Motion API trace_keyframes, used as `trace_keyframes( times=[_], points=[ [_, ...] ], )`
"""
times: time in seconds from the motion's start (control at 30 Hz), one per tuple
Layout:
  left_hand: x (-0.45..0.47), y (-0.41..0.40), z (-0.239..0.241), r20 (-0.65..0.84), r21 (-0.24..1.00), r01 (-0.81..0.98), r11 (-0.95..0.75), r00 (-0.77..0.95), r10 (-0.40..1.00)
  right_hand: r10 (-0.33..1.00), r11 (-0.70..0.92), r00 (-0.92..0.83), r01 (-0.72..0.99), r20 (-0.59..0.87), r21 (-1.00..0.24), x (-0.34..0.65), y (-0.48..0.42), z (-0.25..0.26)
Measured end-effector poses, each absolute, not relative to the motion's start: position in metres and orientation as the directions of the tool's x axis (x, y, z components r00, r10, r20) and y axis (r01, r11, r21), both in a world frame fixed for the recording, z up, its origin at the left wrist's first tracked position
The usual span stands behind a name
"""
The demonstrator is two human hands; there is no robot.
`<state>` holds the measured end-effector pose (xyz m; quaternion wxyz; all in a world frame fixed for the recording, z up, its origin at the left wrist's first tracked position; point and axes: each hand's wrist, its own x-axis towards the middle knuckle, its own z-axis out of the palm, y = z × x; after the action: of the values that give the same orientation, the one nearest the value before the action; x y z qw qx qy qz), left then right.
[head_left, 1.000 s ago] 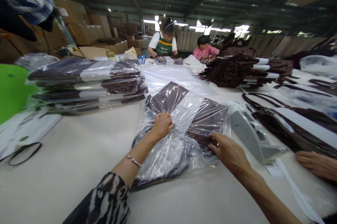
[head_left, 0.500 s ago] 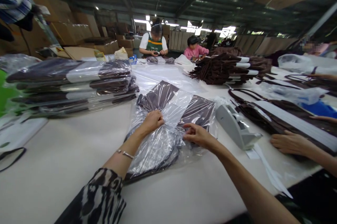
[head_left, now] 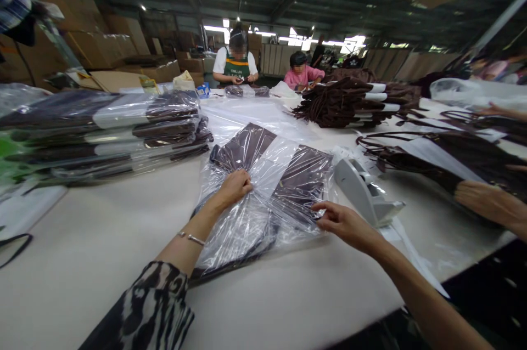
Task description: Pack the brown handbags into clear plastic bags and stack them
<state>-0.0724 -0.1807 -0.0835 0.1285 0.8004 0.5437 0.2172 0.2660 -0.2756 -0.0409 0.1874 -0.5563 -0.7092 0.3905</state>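
1. On your far left, a stack of film-wrapped brown goods [head_left: 164, 114] lies on the pale worktop [head_left: 123, 240], near your work but apart from it.
2. Your left hand [head_left: 234, 188] presses on the wrapped brown article [head_left: 304, 171], its fingers curled tight on gathered clear film [head_left: 239, 237]. Creases fan out from that grip, so a steady, moderate hold should serve best; a hard tug could tear the film.
3. The article lies flat at the middle of the worktop, turned at an angle, a white band [head_left: 274, 161] across it.
4. Your right hand [head_left: 329, 218] is at its right edge, fingers bent and slightly parted; whether they pinch film, you cannot tell from here. Drawing slack evenly would likely leave fewer wrinkles.
5. Just right stands a grey tape dispenser [head_left: 356, 188]; mind your knuckles there.
6. Farther right, a co-worker's hand [head_left: 488, 202] rests on more brown goods [head_left: 486, 152].
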Motion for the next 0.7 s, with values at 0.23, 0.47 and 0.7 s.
trace_keyframes(
  times=[0.23, 0.47, 0.7],
  points=[
    [-0.073, -0.18, -0.08, 0.227, 0.501, 0.767, -0.4, 0.33, 0.916, 1.0, -0.015, 0.026, 0.741, 0.006, -0.671, 0.327, -0.285, -0.039],
    [-0.078, -0.172, -0.082, 0.196, 0.625, 0.69, -0.364, 0.312, 0.929, 0.875, -0.215, 0.454, 0.678, 0.17, -0.703, 0.436, -0.242, -0.001],
    [-0.077, -0.173, -0.079, 0.182, 0.643, 0.689, -0.334, 0.286, 0.941, 0.952, -0.275, 0.265, 0.51, -0.156, -0.815, 0.445, -0.204, -0.029]
  ],
)
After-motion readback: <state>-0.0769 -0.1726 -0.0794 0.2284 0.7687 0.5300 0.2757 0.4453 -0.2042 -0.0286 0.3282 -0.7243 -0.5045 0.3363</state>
